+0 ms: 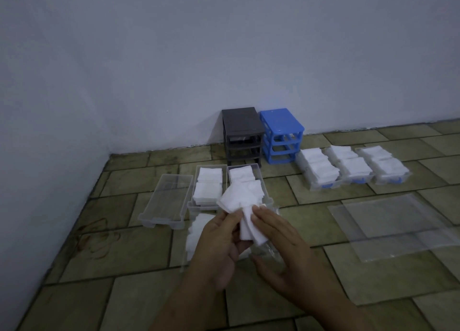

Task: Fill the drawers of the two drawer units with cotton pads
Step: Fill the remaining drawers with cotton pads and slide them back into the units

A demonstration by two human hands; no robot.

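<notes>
My left hand (219, 246) grips a fanned bunch of white cotton pads (242, 206) above the floor. My right hand (281, 246) touches the lower pads with straight fingers. Behind them lie three clear drawers: an empty one (165, 198), a filled one (207, 188) and a partly filled one (245, 179). The dark grey drawer unit (242, 136) and the blue drawer unit (282, 136) stand by the wall, their slots empty. Three filled drawers with blue handles (353, 167) sit to the right. A clear bag of pads (196, 236) lies under my hands.
Flat clear plastic bags (393, 226) lie on the tiled floor at the right. Walls meet in a corner at the back left. Bare tiles stretch in front of me and to the left.
</notes>
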